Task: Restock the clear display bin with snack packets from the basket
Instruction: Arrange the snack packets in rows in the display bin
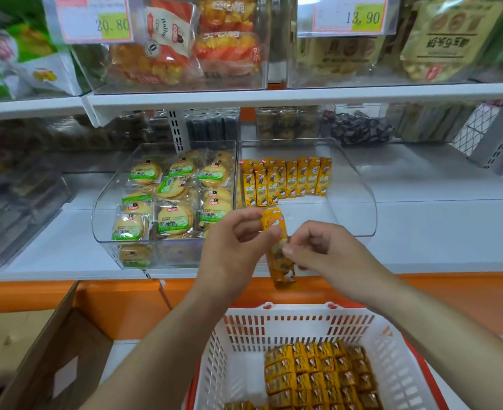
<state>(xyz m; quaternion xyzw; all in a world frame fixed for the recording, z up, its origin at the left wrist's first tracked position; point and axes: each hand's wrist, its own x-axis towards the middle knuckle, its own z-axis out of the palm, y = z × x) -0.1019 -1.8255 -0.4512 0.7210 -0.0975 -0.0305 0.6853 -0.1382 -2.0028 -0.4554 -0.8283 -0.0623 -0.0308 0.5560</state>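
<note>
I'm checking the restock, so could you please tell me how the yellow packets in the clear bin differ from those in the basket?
The bin packets stand upright in rows; the basket packets lie flat, packed together. The bin packets are fewer than the basket packets. Both are yellow.

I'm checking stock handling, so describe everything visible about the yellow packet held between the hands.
The yellow packet is a long, narrow, glossy wrapper, orange-yellow with blurred white and dark print. It stands nearly upright, top leaning slightly left, in the air before the front lip of the clear display bin and above the white basket. The left hand pinches its upper part; the right hand pinches its middle. Its lower end hangs free. Whether it is one packet or several stacked cannot be told.
</note>
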